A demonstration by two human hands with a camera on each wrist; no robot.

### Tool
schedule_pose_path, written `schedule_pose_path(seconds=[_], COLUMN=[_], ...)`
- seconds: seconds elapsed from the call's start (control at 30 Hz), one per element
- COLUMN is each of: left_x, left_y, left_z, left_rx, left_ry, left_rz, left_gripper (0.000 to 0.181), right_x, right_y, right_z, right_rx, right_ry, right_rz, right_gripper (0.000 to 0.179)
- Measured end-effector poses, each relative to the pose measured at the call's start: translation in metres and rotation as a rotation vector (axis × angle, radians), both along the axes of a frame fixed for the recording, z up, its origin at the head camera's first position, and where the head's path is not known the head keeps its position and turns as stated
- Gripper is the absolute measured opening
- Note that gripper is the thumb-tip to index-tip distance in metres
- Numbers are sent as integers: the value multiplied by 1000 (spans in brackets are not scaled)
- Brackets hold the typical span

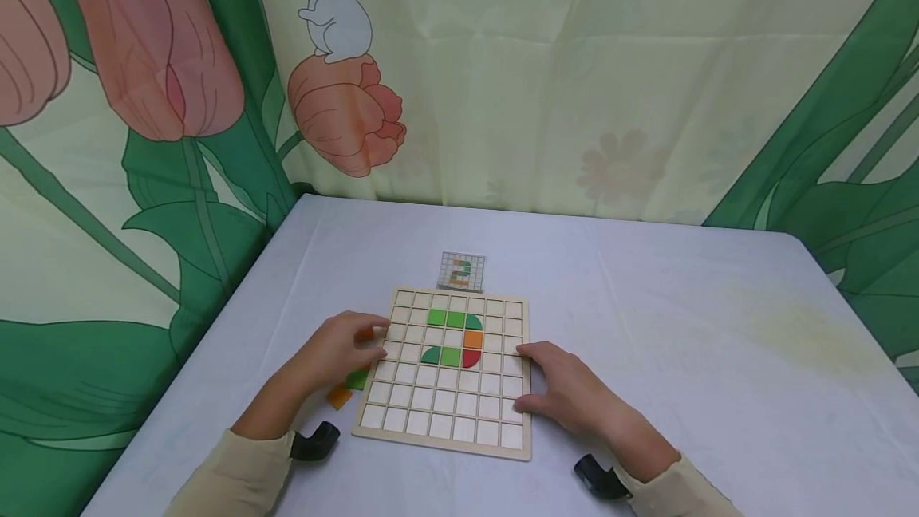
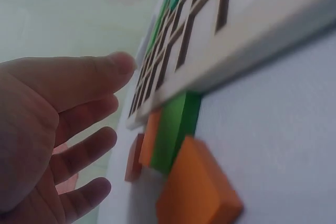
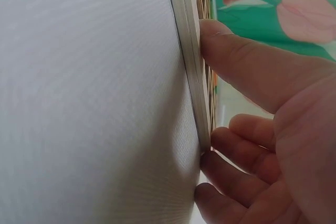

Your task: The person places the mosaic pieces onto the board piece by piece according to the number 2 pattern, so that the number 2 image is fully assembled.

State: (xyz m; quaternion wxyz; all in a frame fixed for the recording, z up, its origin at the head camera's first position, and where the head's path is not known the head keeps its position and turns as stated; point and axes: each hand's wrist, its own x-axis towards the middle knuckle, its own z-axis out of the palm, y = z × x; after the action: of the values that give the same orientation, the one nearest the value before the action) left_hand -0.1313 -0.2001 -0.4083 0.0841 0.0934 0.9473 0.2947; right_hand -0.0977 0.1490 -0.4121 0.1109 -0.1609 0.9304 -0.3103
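A wooden grid board point(image 1: 445, 405) lies on the table, with green squares point(image 1: 446, 317), an orange square point(image 1: 473, 339), a red rounded piece point(image 1: 471, 358) and dark green rounded pieces point(image 1: 431, 355) set in its cells. My left hand point(image 1: 337, 349) is at its left edge, fingers loosely bent and apart, holding nothing. Beneath and beside that hand lie loose orange point(image 2: 197, 187) and green point(image 2: 176, 129) pieces, right against the board's side. My right hand point(image 1: 567, 389) touches the right edge with thumb and fingers spread; in the right wrist view the thumb point(image 3: 241, 66) rests on the rim.
A small pattern card point(image 1: 462, 271) with a coloured figure on a grid lies just behind the board. White cloth covers the table point(image 1: 682, 341). A printed curtain point(image 1: 538, 86) hangs at the back. Each wrist carries a black camera mount point(image 1: 316, 443).
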Motion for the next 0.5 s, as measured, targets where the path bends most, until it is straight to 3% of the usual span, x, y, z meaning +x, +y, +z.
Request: schedule_pose_path(seconds=[0.17,0.5], left_x=[0,-7], left_y=[-10,-26], left_z=[-3,-6], left_rx=[-50,-33], left_ry=[18,52], left_rz=[23,63], left_gripper=[41,37], right_x=[0,0], right_y=[-1,-2], right_z=[0,0], right_rx=[10,24], right_ry=[-1,-1], right_rz=[-5,-5], right_gripper=[72,73])
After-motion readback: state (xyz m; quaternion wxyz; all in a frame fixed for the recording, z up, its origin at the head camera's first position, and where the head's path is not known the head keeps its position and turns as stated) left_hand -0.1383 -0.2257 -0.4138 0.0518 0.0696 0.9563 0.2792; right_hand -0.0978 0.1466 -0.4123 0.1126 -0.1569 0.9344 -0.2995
